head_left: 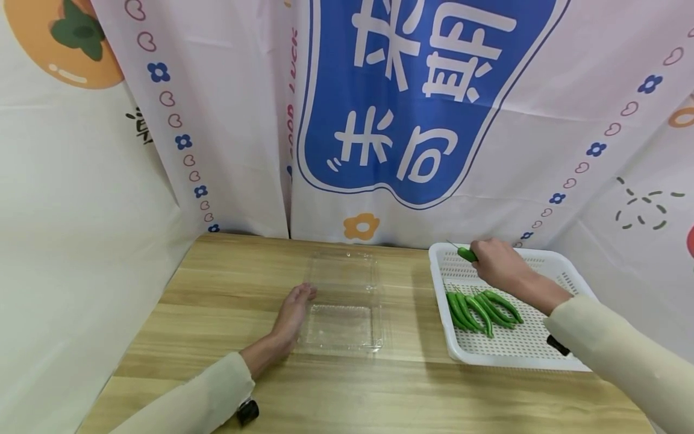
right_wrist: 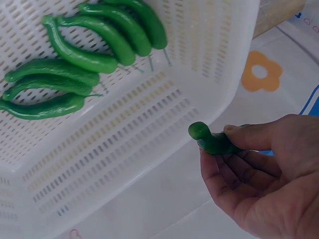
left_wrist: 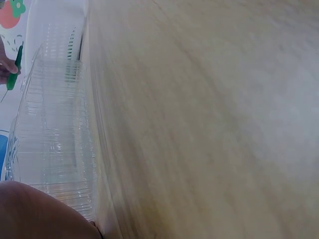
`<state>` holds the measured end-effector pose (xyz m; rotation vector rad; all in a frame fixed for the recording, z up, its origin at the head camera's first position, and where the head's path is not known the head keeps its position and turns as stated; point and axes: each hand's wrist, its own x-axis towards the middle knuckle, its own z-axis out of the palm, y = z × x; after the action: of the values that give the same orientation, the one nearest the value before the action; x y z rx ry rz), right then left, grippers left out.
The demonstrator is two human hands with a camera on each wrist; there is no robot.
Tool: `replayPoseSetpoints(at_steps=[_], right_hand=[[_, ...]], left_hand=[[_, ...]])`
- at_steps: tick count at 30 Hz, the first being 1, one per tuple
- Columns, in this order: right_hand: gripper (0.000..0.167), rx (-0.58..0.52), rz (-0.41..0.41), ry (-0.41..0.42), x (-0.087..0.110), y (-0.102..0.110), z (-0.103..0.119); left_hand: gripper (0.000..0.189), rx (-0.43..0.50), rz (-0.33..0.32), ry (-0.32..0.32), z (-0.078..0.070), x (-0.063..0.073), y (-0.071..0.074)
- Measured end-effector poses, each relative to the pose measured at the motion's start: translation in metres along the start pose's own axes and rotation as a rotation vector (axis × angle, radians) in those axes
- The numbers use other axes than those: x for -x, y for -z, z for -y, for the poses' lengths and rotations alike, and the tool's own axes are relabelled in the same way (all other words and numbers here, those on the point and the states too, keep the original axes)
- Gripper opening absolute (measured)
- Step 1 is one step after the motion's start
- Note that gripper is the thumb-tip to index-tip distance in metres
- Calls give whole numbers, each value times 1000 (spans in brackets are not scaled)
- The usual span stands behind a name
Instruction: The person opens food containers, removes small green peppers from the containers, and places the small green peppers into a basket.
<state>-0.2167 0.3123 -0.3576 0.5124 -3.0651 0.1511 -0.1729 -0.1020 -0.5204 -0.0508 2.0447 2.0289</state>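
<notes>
Between thumb and fingers, my right hand pinches a green chili pepper over the far left rim of the white basket. Its thin stem points up and left in the head view. Several more green chili peppers lie side by side on the basket floor. Left of the basket, a clear plastic box lies unfolded on the table, its clear lid tipped back on the far side. My left hand rests along the box's left edge near the hinge, fingers extended. In the left wrist view the box wall shows beside that hand.
A wooden table carries the box and the basket. Printed white cloth hangs behind the table and along both sides. The basket has raised slotted walls and stands at the right of the table.
</notes>
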Motion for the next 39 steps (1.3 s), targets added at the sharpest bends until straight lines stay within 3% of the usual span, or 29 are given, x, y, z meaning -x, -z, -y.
replayPoseSetpoints(at_steps=[6,21,26,32,39], right_hand=[[21,19,-1,-8,1,-3,-25],[18,52,89,-88,0,-15,-85],[19,100,121,-93,5,-22,-94],[23,65,220,-113,11,-31,-104],[17,66,274,-97,12,-39,-112]], left_hand=[[55,-10,-11,3,0,-1,0],[58,5,-3,-24,-1,-2,-1],[57,4,-6,-21,-1,-1,-1],[57,11,-6,-22,-2,-1,-2],[57,16,0,-21,-3,0,-2]])
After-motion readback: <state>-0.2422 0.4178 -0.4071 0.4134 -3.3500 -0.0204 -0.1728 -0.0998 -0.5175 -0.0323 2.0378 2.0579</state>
